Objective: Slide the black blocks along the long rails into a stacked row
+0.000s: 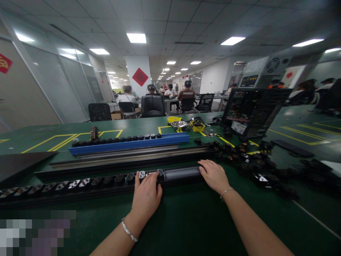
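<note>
A long black channel rail (182,173) lies across the green table in front of me, with a row of black block-shaped modules (107,180) seated along its left part. Some modules have shiny silver tops. My left hand (146,195) is closed over a black module (160,172) at the right end of this row, fingers on top and thumb at the near side; its fingertips partly hide the module. Right of it, the channel shows a bare grey floor. Around the rail's right end, my right hand (215,176) is closed with bent fingers.
Behind lie more metal rails (119,156) and a blue rail (128,143) with several modules. Loose black modules (241,153) are heaped at right. An opened computer case (253,110), a metal dish (179,124) and a yellow tray (198,127) stand farther back. People (186,93) sit beyond.
</note>
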Tool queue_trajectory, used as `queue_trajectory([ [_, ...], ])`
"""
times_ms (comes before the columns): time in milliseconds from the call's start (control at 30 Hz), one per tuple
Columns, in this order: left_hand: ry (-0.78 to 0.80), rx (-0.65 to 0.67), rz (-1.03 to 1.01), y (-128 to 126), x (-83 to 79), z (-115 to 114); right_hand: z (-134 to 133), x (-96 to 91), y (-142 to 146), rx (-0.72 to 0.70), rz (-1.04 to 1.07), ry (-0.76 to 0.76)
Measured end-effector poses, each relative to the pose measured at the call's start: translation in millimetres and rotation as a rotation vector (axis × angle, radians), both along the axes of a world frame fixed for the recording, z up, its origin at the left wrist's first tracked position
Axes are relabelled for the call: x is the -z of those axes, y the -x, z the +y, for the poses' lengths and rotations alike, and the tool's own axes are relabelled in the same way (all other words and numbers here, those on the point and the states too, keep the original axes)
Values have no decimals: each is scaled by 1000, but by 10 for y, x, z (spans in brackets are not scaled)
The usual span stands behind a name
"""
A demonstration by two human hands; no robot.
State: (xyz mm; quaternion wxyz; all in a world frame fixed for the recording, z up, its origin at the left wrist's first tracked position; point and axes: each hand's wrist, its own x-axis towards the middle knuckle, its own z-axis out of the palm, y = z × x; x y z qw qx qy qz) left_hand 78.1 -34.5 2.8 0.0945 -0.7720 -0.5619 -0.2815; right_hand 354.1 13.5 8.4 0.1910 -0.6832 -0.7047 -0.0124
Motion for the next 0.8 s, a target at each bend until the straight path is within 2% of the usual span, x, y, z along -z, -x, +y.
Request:
queue_trajectory([
  [333, 2, 18, -23, -18, 13, -1, -14, -23, 11, 3, 1, 12],
  [800, -24, 61, 76, -49, 50, -4, -11, -11, 14, 8, -3, 1],
])
